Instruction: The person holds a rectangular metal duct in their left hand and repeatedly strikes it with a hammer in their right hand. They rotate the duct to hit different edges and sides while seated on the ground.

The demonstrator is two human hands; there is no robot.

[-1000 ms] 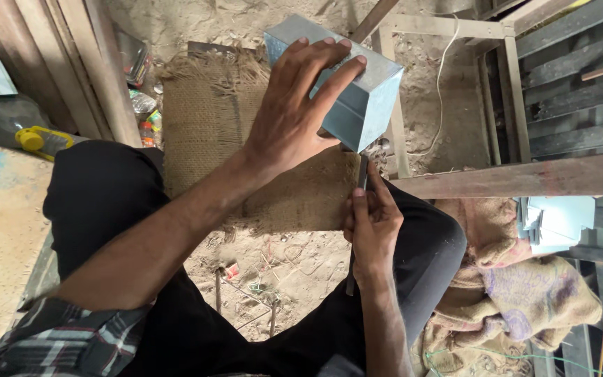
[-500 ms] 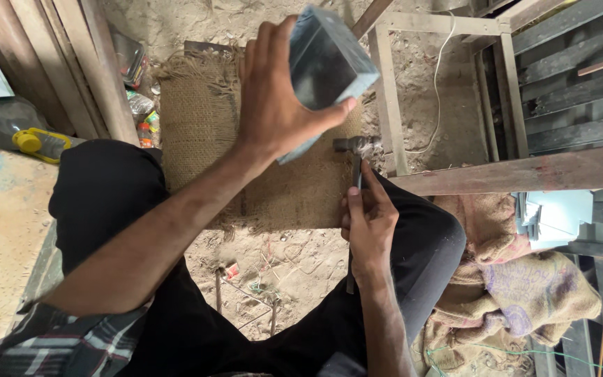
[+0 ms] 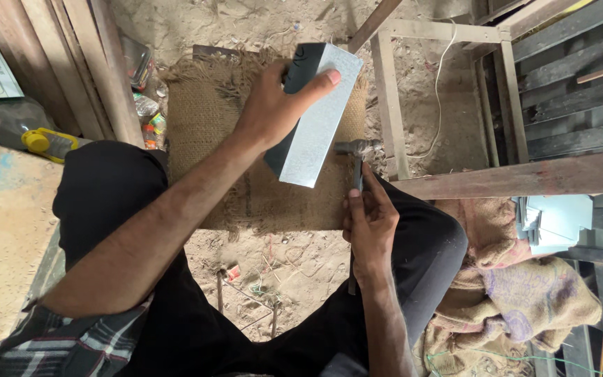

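Sandy floor, a frayed brown burlap mat (image 3: 246,188) ahead. Your left hand (image 3: 273,112) grips the grey sheet-metal box (image 3: 315,115), tilted over the mat; your right hand (image 3: 370,223) clasps a small hammer (image 3: 357,150) beside it.

We count two hands, one sheet-metal box (image 3: 313,115), one hammer (image 3: 356,152), one burlap mat (image 3: 246,174) and one plastic bottle (image 3: 26,132).

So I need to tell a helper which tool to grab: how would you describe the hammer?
Find the square of brown burlap matting on the sandy floor. At its right edge, the right hand grips a small metal-headed hammer, beside the shiny grey sheet-metal box; it's the only tool with a handle.
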